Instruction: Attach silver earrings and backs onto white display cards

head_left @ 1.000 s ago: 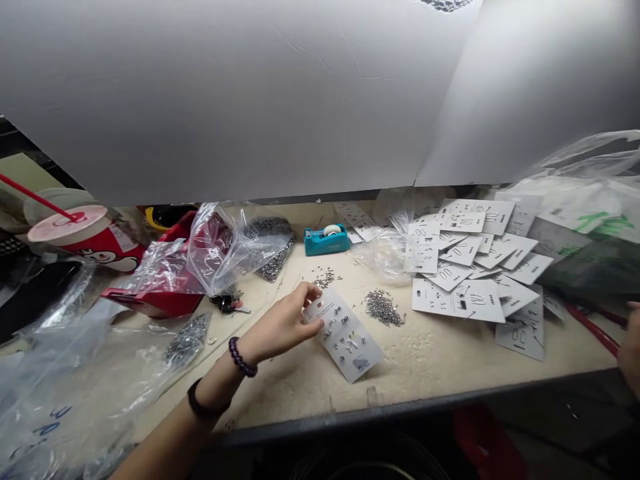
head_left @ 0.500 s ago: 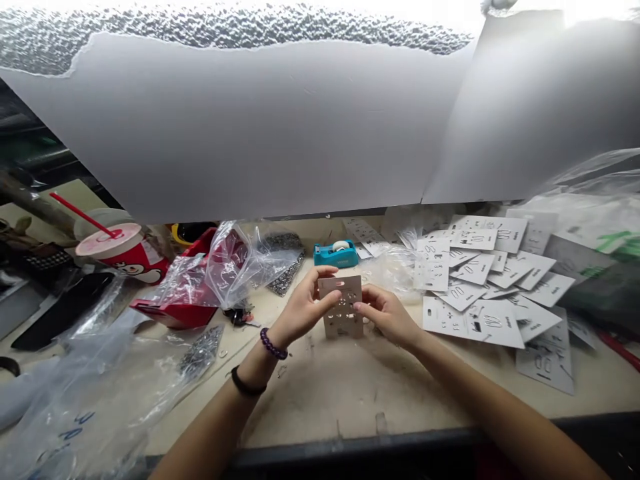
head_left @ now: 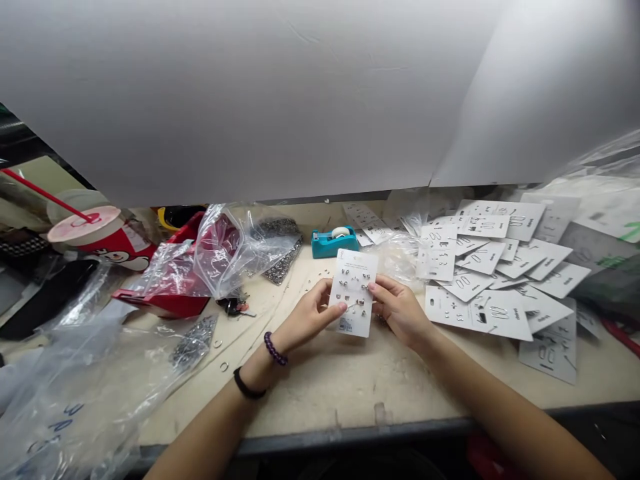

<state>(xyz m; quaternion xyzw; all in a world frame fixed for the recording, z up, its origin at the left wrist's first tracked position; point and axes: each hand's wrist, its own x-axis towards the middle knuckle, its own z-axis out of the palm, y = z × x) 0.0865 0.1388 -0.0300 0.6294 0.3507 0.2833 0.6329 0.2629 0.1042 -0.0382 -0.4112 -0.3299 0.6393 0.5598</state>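
Both my hands hold up a white earring display card [head_left: 353,293] above the middle of the bench. Several small metal earrings sit on its face, and a printed label shows at its lower end. My left hand [head_left: 315,313] grips the card's left edge, with the thumb on its face. My right hand [head_left: 397,310] grips the right edge, fingers curled over it. Close to the right hand lies a loose heap of similar white cards [head_left: 503,313].
A teal tape dispenser [head_left: 327,243] and a clear plastic bag [head_left: 225,257] stand behind my hands. Further left are a red box [head_left: 165,303] and a lidded paper cup with a red straw [head_left: 85,230]. Small metal rings [head_left: 223,365] lie on the bench. A white sheet [head_left: 225,100] hangs above.
The card has gone from lying on the bench under my left hand to being held up in both hands. It has turned over, from its darker back to its white face.
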